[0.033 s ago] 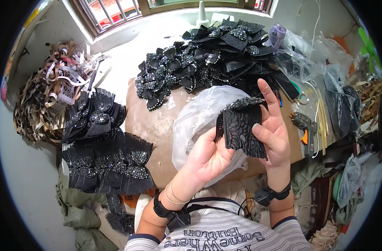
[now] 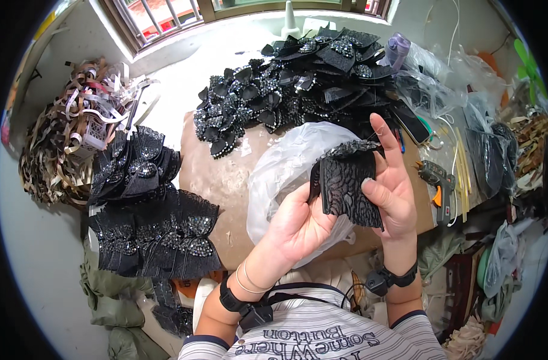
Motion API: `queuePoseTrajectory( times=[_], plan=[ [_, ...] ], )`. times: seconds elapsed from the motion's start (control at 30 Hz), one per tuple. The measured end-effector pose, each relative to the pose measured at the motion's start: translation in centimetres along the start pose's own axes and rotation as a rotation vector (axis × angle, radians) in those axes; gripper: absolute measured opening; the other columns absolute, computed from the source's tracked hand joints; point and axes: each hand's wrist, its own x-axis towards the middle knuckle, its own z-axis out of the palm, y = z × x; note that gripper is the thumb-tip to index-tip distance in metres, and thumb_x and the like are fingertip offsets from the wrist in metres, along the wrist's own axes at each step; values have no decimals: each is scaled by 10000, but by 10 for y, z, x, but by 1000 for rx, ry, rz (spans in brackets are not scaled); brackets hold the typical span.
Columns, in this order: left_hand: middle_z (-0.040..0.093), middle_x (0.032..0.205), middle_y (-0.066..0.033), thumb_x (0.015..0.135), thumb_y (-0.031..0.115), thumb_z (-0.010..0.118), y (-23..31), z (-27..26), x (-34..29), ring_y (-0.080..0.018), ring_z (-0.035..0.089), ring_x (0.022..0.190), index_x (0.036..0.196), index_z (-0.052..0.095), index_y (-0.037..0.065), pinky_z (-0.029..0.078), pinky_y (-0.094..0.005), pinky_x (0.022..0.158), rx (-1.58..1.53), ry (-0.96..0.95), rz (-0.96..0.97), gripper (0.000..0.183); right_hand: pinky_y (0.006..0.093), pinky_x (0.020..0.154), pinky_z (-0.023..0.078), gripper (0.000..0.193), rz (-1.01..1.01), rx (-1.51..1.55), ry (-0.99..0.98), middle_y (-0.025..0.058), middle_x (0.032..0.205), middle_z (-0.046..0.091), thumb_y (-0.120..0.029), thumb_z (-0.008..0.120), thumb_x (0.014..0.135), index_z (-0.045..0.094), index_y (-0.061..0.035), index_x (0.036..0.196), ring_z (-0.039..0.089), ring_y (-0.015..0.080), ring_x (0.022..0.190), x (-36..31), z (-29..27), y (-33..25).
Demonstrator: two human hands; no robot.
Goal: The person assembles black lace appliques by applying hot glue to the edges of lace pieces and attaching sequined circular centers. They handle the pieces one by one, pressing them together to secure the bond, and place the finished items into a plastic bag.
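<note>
Between both hands I hold a piece of black lace [image 2: 351, 186] with a sparkling beaded upper edge. My left hand [image 2: 301, 225] grips its left side, the thumb at the front and the other fingers hidden behind the cloth. At the right side my right hand [image 2: 395, 195] pinches it, thumb on the front, with the index finger pointing up. A crumpled white plastic bag [image 2: 265, 201] lies on the brown board just behind and below the lace.
Beaded black pieces [image 2: 244, 102] are heaped at the back of the brown board [image 2: 217, 174]. More beaded lace [image 2: 157, 237] lies to the left, near a tangle of ribbons [image 2: 58, 150]. On the right are a glue gun [image 2: 437, 180], a phone [image 2: 411, 125] and clear plastic bags [image 2: 430, 90].
</note>
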Motion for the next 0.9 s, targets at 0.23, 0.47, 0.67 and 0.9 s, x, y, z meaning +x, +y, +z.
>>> queuePoseTrajectory(
  times=[0.23, 0.47, 0.67, 0.9],
  plan=[
    [675, 1116, -129, 1034, 229, 400, 1, 10, -21, -223, 645, 1001, 1176, 589, -4, 497, -318, 856, 1311, 372, 323, 332, 364, 778, 566, 1029, 512, 243, -77, 312, 1187, 595, -239, 760, 721, 164, 24, 1517, 701, 345, 808, -33, -12, -18],
    [614, 1122, -300, 975, 301, 540, 19, -29, -66, -441, 575, 1096, 1328, 454, -101, 449, -426, 954, 2126, 603, 337, 541, 296, 948, 466, 768, 765, -200, -136, 193, 1237, 597, 12, 657, 820, 291, -60, 1491, 606, 201, 1113, -32, -51, 23],
    [388, 1359, -397, 936, 264, 598, -6, -33, -86, -505, 492, 1190, 1312, 438, -139, 430, -449, 1000, 2524, 447, -1, 573, 377, 998, 453, 701, 587, -161, 141, 121, 1337, 497, -50, 661, 842, 334, -97, 1460, 530, 233, 1190, -22, -72, 84],
    [437, 1337, -377, 949, 241, 564, 3, -19, -88, -487, 610, 987, 1199, 579, -53, 509, -456, 876, 2461, 479, -171, 387, 383, 977, 443, 475, 638, -1346, -205, 238, 1300, 546, -173, 636, 851, 543, -61, 1303, 554, 339, 1164, 56, -26, 3]
  ],
)
